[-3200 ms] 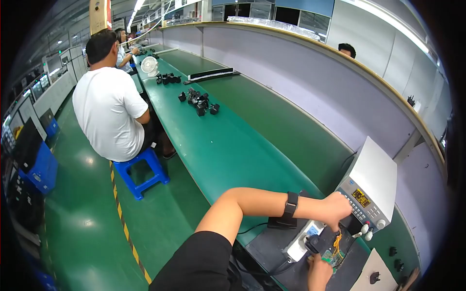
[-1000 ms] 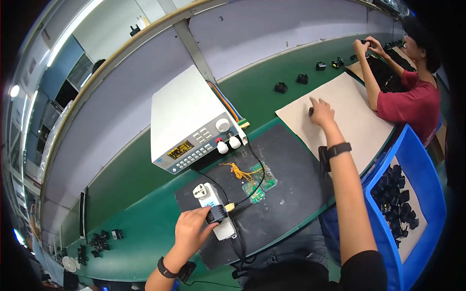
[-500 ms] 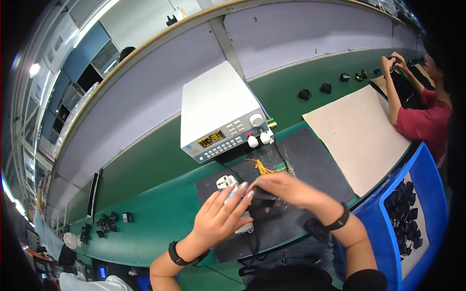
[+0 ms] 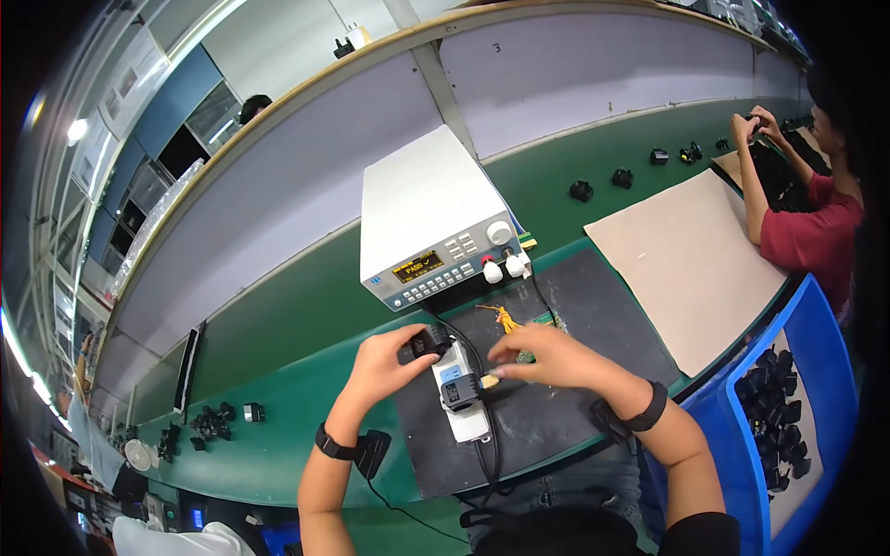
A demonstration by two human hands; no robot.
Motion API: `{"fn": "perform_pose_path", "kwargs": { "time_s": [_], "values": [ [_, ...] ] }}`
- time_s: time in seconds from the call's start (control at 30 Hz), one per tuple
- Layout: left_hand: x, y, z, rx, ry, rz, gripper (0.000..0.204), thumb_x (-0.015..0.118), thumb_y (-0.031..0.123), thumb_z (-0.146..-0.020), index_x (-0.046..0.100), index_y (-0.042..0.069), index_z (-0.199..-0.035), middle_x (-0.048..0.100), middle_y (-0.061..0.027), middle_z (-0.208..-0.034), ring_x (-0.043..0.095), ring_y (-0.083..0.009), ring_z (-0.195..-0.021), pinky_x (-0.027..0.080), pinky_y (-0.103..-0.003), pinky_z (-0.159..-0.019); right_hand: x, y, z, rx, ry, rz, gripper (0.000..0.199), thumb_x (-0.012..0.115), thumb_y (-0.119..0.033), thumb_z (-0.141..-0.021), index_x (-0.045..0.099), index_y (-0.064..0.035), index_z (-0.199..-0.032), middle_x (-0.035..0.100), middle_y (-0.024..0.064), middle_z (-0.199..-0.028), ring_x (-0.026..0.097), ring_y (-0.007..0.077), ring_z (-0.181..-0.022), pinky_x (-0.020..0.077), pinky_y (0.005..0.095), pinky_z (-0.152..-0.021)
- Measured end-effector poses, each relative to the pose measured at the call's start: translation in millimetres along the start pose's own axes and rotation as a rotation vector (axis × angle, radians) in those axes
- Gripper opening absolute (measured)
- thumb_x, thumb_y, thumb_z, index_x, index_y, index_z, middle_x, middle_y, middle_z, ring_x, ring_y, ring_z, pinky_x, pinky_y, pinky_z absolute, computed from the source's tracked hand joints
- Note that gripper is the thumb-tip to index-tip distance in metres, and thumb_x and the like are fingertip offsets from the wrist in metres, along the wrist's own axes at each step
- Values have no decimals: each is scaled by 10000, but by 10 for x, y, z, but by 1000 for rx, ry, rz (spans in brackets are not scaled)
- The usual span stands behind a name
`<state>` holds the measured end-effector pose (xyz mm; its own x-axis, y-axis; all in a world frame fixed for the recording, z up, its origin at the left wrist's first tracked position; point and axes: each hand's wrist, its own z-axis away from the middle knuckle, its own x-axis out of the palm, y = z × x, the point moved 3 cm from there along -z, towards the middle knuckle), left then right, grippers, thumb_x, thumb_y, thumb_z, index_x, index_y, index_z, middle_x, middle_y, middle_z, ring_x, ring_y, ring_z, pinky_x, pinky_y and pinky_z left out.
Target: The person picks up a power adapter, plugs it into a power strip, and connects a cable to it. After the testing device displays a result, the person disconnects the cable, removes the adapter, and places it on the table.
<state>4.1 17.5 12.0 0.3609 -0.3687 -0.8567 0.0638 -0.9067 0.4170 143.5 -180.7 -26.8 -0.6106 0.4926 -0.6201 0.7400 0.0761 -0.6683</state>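
Note:
My left hand [image 4: 385, 363] grips a black power adapter [image 4: 428, 342] between thumb and fingers, at the far end of a white power strip [image 4: 470, 424]. Whether that adapter's pins are in the socket is hidden. A second black adapter [image 4: 458, 393] sits on the middle of the strip, with a small tan-tipped connector [image 4: 489, 381] at its right side. Just above this connector is my right hand [image 4: 547, 357], thumb and forefinger apart with nothing seen between them. Behind the strip stands a white bench instrument [image 4: 431, 208] with a lit display and white plugs in its front.
A dark mat [image 4: 565, 408] lies under the strip, with a yellow wire bundle [image 4: 505, 320] on it. Black adapters [image 4: 213, 422] lie at left. At right, a blue bin [image 4: 686, 454] holds several more, near a tan board [image 4: 691, 269] and a co-worker in red [image 4: 811, 218].
My hands were together over the strip and have moved apart. The left now holds an adapter at the strip's far end, where a bare socket showed before. The instrument's display has changed.

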Motion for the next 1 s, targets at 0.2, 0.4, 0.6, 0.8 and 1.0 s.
{"fn": "perform_pose_path", "kwargs": {
  "time_s": [0.2, 0.4, 0.6, 0.8, 1.0],
  "values": [
    [125, -91, -211, -8, -132, -103, 425, 732, 316, -714, 659, 64, -1048, 669, -149, -848, 644, -325, -787, 505, -388, -682, 218, 41, 88, 67, -210, -37, 230, 694, -148, -783, 659, -59, -992, 627, 74, -884, 615, 217, -832, 481, 318, -719],
    [156, -35, -250, -26, -276, -221, 432, 732, 334, -714, 653, 71, -1047, 658, -150, -772, 633, -345, -758, 497, -421, -660, -23, 137, 73, 25, 62, -85, 171, 689, -166, -755, 681, -78, -900, 626, 99, -822, 612, 292, -802, 477, 382, -687],
    [244, 59, -267, -2, -318, -282, 363, 712, 312, -738, 639, 67, -995, 654, -160, -806, 630, -346, -795, 493, -441, -669, 177, 352, -236, 74, 150, -51, 159, 684, -139, -741, 685, -65, -882, 632, 134, -783, 607, 323, -773, 464, 415, -682],
    [241, 6, -235, -23, -268, -246, 400, 738, 283, -717, 642, 90, -1054, 656, -156, -805, 625, -340, -743, 489, -395, -642, 378, 447, -431, 37, 97, -34, 191, 688, -110, -733, 688, -41, -910, 652, 127, -802, 620, 302, -770, 487, 377, -695],
    [230, 82, -243, -38, -276, -237, 412, 739, 264, -717, 635, 86, -1074, 648, -170, -801, 619, -347, -744, 487, -391, -641, 331, 380, -596, 67, -65, 60, 224, 709, -138, -714, 693, -59, -923, 658, 102, -834, 612, 293, -801, 467, 391, -738]
  ]
}}
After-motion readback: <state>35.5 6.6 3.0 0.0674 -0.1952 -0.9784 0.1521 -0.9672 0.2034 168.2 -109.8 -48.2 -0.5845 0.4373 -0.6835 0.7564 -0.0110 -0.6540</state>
